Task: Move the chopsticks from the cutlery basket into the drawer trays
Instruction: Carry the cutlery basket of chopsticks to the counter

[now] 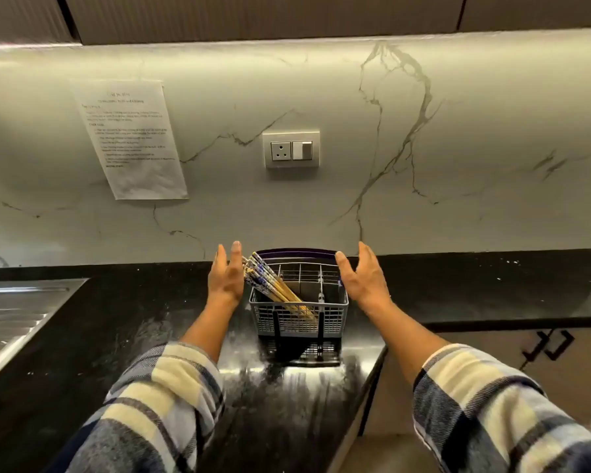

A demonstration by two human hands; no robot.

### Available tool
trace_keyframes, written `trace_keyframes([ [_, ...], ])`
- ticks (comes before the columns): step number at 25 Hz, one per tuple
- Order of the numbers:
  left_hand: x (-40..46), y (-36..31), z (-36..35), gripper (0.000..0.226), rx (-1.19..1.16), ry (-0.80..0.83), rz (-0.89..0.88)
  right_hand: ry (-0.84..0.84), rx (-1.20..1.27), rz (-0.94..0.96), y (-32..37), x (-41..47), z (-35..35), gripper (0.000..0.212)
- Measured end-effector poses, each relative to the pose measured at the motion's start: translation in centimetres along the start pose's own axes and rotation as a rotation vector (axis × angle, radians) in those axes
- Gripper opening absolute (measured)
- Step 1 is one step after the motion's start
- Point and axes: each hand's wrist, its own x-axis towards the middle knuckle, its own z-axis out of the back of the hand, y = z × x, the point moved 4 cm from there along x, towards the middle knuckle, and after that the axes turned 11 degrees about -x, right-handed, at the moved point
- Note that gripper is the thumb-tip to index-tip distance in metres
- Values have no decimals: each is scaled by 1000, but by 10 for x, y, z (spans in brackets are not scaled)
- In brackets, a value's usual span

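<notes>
A grey plastic cutlery basket (299,320) stands on the black countertop, close to the marble wall. Several wooden chopsticks (270,283) with blue-and-white patterned tops lean to the left inside it, their tops sticking out over the left rim. My left hand (225,274) is held flat beside the basket's left side, fingers apart, right next to the chopstick tops. On the opposite side, my right hand (362,276) is spread at the basket's right rim. Neither hand holds anything. No drawer trays are in view.
The glossy black countertop (151,319) ends at a front edge on the right. A steel sink drainboard (17,315) lies at the far left. Cabinet doors with dark handles (548,348) sit below right. A socket plate (290,149) and a taped paper sheet (133,138) hang on the wall.
</notes>
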Motion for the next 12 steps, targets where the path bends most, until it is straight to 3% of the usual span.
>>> trace_keyframes([
  [3, 19, 40, -4, 74, -131, -19, 181, 56, 199, -200, -24, 13, -28, 92],
  [5, 26, 64, -15, 70, -356, 52, 322, 84, 345, -308, -48, 24, -51, 95],
  [9, 40, 86, -42, 53, -649, 211, 446, 179, 707, -439, -63, 28, -82, 54],
  [12, 41, 103, -55, 42, -744, 197, 464, 230, 840, -536, -81, 24, -101, 80],
])
